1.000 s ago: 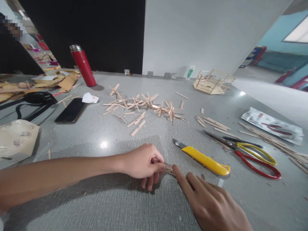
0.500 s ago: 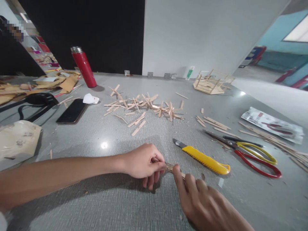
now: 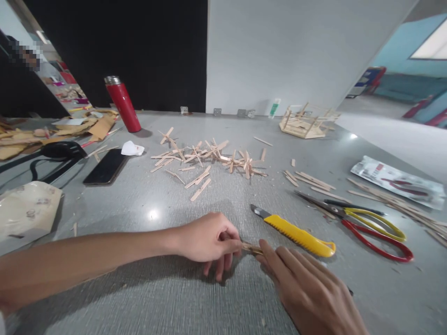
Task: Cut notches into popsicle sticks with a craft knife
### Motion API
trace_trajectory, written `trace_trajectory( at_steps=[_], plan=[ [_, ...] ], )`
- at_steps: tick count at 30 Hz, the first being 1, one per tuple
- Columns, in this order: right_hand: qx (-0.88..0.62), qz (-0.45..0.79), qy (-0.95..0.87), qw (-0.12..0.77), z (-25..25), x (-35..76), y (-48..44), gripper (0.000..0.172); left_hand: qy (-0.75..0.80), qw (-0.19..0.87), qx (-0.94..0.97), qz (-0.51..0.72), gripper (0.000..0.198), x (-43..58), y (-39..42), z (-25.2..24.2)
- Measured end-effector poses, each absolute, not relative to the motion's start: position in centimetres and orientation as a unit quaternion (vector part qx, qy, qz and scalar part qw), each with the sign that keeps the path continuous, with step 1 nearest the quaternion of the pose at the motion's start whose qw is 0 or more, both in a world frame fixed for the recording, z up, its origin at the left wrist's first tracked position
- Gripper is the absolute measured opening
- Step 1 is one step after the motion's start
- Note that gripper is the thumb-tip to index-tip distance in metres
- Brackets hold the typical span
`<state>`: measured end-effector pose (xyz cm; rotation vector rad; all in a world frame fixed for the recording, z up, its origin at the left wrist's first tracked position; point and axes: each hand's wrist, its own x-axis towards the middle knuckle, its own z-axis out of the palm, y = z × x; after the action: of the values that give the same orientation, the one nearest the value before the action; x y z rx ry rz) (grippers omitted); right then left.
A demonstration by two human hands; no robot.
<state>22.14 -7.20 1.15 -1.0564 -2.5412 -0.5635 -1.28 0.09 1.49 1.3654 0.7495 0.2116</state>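
Steadiness matters most with the slim wooden piece (image 3: 250, 248), at lower centre of the frame. The left hand (image 3: 206, 239) pinches its left end between thumb and fingers; firm yet light is best, since thin wood could split. The right hand (image 3: 310, 288) touches the other end; whether its grip is closed, I cannot tell. Pressure there should run along the wood. Compared with half a second ago, the right hand sits slightly farther right, and a dark tip (image 3: 350, 291) now shows beyond it.
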Motion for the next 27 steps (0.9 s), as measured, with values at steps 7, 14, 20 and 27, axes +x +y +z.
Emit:
trace_trajectory(
  at_steps=[7, 14, 20, 27],
  plan=[
    [-0.5, 0.048, -0.83, 0.243, 1.6, 21.4, -6.9, 0.03, 0.359, 0.683, 0.63, 0.082, 0.021, -1.1, -0.4, 2.8],
    [-0.616, 0.249, -0.715, 0.217, 1.7, 22.1, -6.6, 0.019, 0.363, 0.676, 0.634, 0.098, 0.02, -1.0, -1.0, 2.5],
    [-0.61, 0.323, -0.695, 0.201, 2.0, 22.1, -6.0, 0.013, 0.36, 0.666, 0.644, 0.112, 0.024, -1.0, -1.4, 2.2],
    [-0.638, 0.228, -0.7, 0.226, 2.2, 21.9, -6.5, 0.031, 0.35, 0.663, 0.65, 0.121, 0.028, -1.0, -1.3, 2.2]
  ],
)
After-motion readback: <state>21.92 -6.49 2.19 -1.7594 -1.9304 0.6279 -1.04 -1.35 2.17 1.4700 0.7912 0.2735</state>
